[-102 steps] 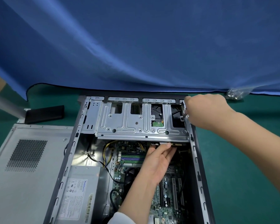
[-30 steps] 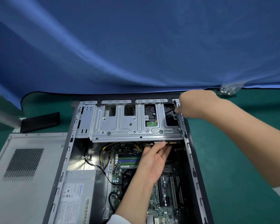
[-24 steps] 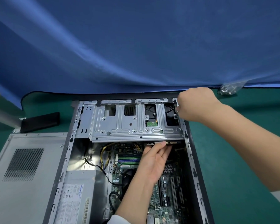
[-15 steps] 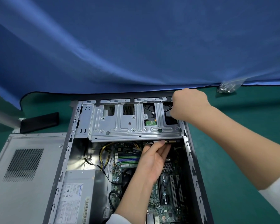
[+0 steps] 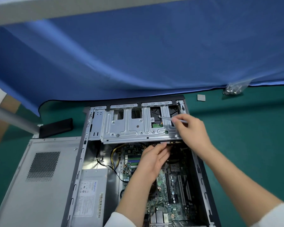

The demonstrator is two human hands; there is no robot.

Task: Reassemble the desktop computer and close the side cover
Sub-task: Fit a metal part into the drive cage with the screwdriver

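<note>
My right hand point(image 5: 189, 128) pinches a thin screwdriver point(image 5: 171, 119), tip at 10 o'clock on the drive cage point(image 5: 129, 126); my left hand point(image 5: 152, 163), fingers straight, presses its near edge.

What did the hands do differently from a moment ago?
The right hand came away from the case's far right corner toward the middle of the drive cage. A thin screwdriver now shows in its fingers, tip at a screw in the cage opening. The left hand stayed under the cage's front edge, and the side cover still lies beside the case.
</note>
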